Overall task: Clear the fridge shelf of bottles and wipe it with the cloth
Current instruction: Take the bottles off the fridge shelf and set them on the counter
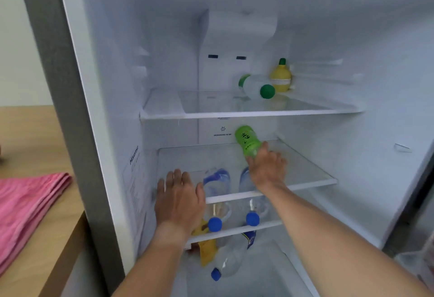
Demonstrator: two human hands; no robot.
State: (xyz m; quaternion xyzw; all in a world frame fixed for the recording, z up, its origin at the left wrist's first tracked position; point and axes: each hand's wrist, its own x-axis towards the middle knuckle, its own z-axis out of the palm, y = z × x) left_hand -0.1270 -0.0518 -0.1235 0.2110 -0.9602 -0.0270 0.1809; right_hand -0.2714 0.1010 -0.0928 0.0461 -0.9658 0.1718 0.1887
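Observation:
A green bottle [247, 140] lies on the middle glass shelf [312, 170] of the open fridge. My right hand [266, 167] is closed around its near end. My left hand [179, 199] hovers open at the front left of the same shelf, holding nothing. The top shelf [211, 106] carries a clear bottle with a green cap [256, 86] lying on its side and, behind it, an upright yellow lemon-shaped bottle [281, 77]. A folded pink cloth [28, 209] lies on the wooden counter to the left of the fridge.
Under the middle shelf lie two clear bottles with blue caps [216, 212], and lower down another blue-capped bottle [226, 263] and a yellow packet [206, 249]. The wooden counter [30, 137] stands left of the fridge's grey side wall [58, 85].

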